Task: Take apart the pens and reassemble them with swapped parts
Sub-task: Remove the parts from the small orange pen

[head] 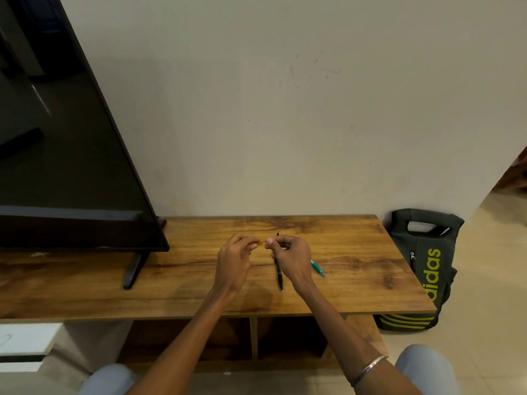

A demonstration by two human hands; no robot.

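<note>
While both forearms reach in from the near edge of the wooden surface [356, 246], a black pen [279, 273] lies w/ its length running near-to-far about mid-surface, btwn the wrists, and a teal pen [318, 268] lies angled just right of the right wrist, partly hidden by it. Farther in, left hand [232, 265] & right hand [291, 259] meet fingertip to fingertip, thumb and fingers of each pinched together on a small yellowish pen part [261, 243] held btwn them above the surface; too small to tell which part. Toward the far left corner stands a TV [65, 138] on its foot, and a dark bag [422, 269] leans past the right edge.
</note>
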